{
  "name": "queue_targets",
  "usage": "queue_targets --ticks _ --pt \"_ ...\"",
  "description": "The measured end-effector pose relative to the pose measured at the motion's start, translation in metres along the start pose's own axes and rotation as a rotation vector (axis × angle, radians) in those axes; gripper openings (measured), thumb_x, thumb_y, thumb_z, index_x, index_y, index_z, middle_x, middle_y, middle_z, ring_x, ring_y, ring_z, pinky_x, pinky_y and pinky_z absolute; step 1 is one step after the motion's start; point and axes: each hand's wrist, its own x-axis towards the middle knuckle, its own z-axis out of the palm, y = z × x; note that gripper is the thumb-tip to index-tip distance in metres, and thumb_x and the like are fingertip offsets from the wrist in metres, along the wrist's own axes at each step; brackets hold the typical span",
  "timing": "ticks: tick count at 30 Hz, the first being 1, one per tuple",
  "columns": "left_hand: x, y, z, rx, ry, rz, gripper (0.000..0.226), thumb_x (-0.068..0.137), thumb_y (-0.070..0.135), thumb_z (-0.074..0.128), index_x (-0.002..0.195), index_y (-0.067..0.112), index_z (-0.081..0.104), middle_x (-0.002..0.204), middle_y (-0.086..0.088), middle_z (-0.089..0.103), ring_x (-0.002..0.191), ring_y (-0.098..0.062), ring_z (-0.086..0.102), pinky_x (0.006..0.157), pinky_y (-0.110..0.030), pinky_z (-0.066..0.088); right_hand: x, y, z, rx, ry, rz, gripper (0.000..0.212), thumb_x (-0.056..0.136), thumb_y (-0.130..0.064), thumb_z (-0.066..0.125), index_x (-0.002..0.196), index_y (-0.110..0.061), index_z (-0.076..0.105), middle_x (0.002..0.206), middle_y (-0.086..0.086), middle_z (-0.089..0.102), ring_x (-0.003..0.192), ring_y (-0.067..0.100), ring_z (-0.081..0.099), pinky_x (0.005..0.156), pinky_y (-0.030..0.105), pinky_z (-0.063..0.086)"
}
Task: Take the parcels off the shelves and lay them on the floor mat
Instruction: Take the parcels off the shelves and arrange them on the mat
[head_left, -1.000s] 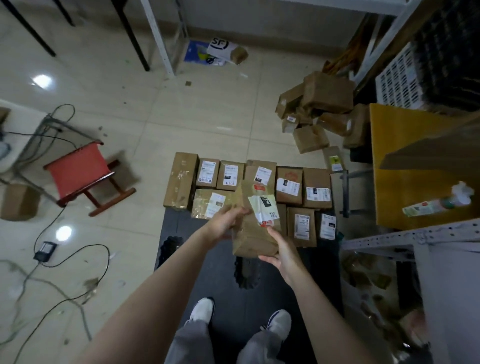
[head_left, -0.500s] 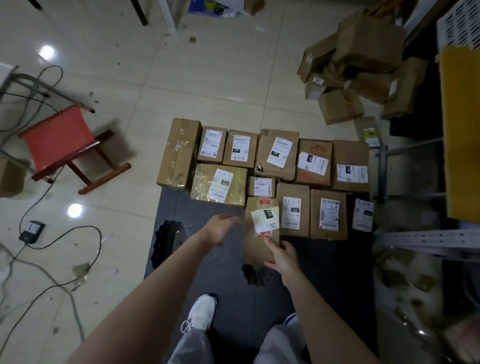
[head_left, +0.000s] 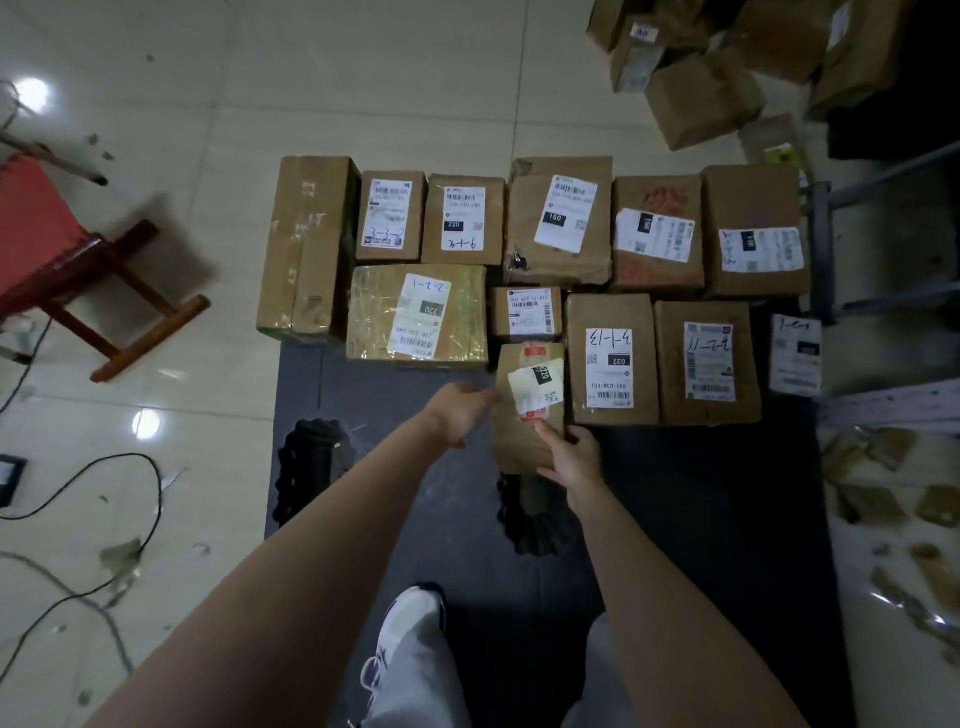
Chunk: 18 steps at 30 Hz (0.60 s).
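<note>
Since a second back: the parcel (head_left: 517, 447) drops from up between both hands to low over the floor mat (head_left: 701, 519), and the view tips further down onto the laid rows

Parcel: brown, with a crumpled label on its top face. Its long axis runs straight away from the person. It sits in the open slot of the near row
- far end just beside the small parcel (head_left: 527, 313)
- right edge close along the parcel marked 032 (head_left: 610, 358)
- yellow-taped parcel (head_left: 415, 314) off its far left corner

Cannot tell whether the underside is on the mat yet; the near end looks slightly raised

Right hand (head_left: 569, 457): at the near right corner, thumb on the top face below the label, fingers curled under. This hand holds the parcel

Left hand (head_left: 460, 415): at the left edge, fingertips at or just short of the cardboard. Too blurred to tell whether it grips

Judgement: the placing step is nearly done. The slot lies dead ahead along the parcel's own axis, so what's left is probably a short push forward and down from the right hand, the nearer one. The tight right side could scuff against the 032 box
</note>
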Motion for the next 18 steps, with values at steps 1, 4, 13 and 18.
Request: queue_targets --ticks 1,4,13,18 --pt "0.008 -0.002 0.003 0.004 -0.003 0.002 0.042 0.099 0.03 0.052 0.134 0.006 0.055 0.116 -0.011 0.055 0.108 -0.03 0.056 0.081 -0.037 0.045 0.009 0.003 0.002 0.006 0.001 -0.006 0.045 0.089 -0.029 0.074 0.125 -0.015 0.053 0.105 -0.003 0.057 0.088 0.011 0.057 0.076 0.037 0.058" --pt "0.027 -0.007 0.009 0.016 -0.006 0.004 0.04 0.1 0.028 0.051 0.133 0.005 0.054 0.115 -0.011 0.055 0.104 -0.028 0.054 0.08 -0.036 0.045 0.03 0.013 0.006 0.008 0.011 -0.028 0.044 0.09 -0.027 0.073 0.128 -0.015 0.053 0.107 -0.003 0.055 0.088 0.008 0.056 0.072 0.034 0.057" --pt "0.046 -0.004 0.009 0.063 -0.005 0.052 0.039 0.101 0.025 0.05 0.132 0.001 0.055 0.118 -0.014 0.056 0.105 -0.032 0.056 0.077 -0.036 0.045 0.06 0.025 0.019 -0.119 0.059 -0.117 0.049 0.09 -0.028 0.072 0.132 -0.01 0.055 0.121 0.006 0.062 0.11 0.026 0.061 0.096 0.046 0.052" --pt "0.043 -0.001 0.006 0.073 0.008 0.077 0.036 0.103 0.022 0.046 0.132 0.003 0.054 0.103 -0.012 0.052 0.092 -0.024 0.049 0.064 -0.03 0.039 0.059 0.028 0.016 -0.134 0.247 -0.07 0.035 0.098 -0.017 0.059 0.131 -0.006 0.058 0.124 0.012 0.064 0.1 0.022 0.06 0.075 0.028 0.047"
